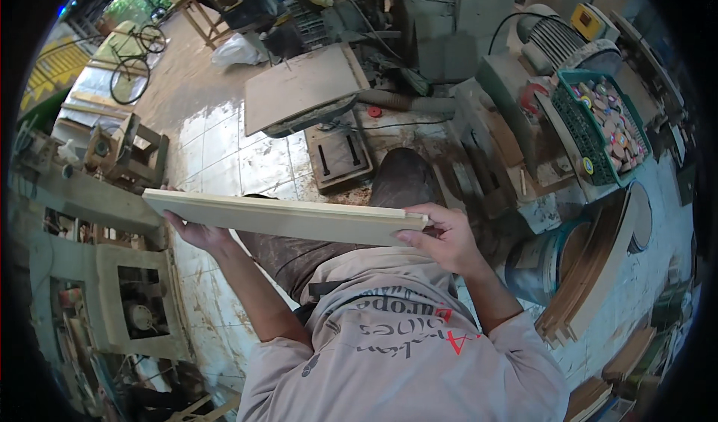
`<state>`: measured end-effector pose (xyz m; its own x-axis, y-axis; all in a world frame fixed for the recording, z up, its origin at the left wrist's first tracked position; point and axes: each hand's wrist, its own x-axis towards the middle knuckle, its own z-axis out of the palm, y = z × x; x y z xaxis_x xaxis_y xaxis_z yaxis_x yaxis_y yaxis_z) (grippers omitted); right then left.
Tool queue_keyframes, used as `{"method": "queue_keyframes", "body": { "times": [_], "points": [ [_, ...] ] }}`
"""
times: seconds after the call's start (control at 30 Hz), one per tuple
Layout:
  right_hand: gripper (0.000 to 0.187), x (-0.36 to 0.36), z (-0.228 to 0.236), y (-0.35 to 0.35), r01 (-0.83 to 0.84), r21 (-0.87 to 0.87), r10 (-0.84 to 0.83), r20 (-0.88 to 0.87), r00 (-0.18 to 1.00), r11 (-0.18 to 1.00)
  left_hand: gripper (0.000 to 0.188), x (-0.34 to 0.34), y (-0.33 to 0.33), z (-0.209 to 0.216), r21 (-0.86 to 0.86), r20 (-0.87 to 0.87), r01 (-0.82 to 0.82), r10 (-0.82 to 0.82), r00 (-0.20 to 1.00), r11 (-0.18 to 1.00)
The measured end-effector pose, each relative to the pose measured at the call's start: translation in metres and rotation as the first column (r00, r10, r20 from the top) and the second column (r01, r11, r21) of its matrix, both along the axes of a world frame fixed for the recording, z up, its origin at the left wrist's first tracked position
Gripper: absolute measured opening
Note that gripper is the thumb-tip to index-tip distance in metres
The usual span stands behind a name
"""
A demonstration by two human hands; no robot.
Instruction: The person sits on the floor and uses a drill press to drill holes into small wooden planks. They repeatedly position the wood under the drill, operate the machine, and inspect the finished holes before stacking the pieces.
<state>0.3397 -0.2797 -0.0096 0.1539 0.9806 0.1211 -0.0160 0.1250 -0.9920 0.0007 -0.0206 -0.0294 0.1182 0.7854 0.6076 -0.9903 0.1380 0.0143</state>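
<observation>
A long pale wooden board (284,219) spans the space above my lap, held level between both hands. One thin strip runs along its far edge and stops short of the right end. My left hand (196,233) grips the left end from below, its fingers partly hidden behind the wood. Around the right end, my right hand (443,235) is closed, thumb on the near face and fingers over the top edge. Beyond the board stands a machine with a tilted, dusty flat table (303,85).
A green crate (572,93) of small round pieces sits at right beside a motor (553,41). Curved wooden strips (591,265) lean near a bucket (535,265). Machine frames (142,295) line the left; a bicycle (131,74) stands far left. A hose (419,102) crosses behind.
</observation>
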Motion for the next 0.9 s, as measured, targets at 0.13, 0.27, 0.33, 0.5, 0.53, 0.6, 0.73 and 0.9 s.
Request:
{"method": "queue_keyframes", "body": {
  "times": [0.13,0.27,0.33,0.5,0.53,0.6,0.73,0.9],
  "points": [
    [0.028,-0.002,0.001,0.000,0.003,0.053,-0.004,0.030,1.000,0.999,0.043,-0.003,0.003,-0.006,-0.011,-0.004,0.014,-0.014,1.000,1.000],
    [0.022,-0.003,0.002,0.001,0.025,0.000,-0.025,-0.117,0.993,1.000,0.043,-0.001,0.006,-0.005,-0.085,-0.079,0.028,-0.035,0.996,0.996],
    [0.019,-0.001,-0.001,0.004,0.033,-0.037,-0.041,-0.234,0.971,0.999,0.043,-0.002,0.012,-0.009,-0.140,-0.124,0.031,-0.049,0.991,0.990],
    [0.022,0.010,-0.017,0.014,0.028,-0.147,-0.082,-0.372,0.925,0.989,0.043,0.002,0.019,-0.010,-0.561,-0.394,-0.337,0.114,0.912,0.756],
    [0.024,0.009,-0.013,0.015,0.030,-0.193,-0.115,-0.445,0.888,0.981,0.044,0.003,0.018,-0.011,-0.576,-0.421,-0.358,0.109,0.900,0.735],
    [0.025,0.011,-0.013,0.016,0.003,-0.197,-0.103,-0.500,0.860,0.980,0.045,0.004,0.018,-0.012,-0.587,-0.464,-0.395,0.107,0.879,0.706],
    [0.028,0.014,-0.018,0.016,-0.030,-0.186,-0.083,-0.565,0.821,0.982,0.045,0.012,0.012,-0.002,-0.573,-0.555,-0.473,0.108,0.825,0.669],
    [0.030,0.015,-0.024,0.022,-0.022,-0.176,-0.098,-0.644,0.759,0.984,0.049,0.006,0.017,-0.007,-0.551,-0.606,-0.499,0.090,0.790,0.669]
  ]
}}
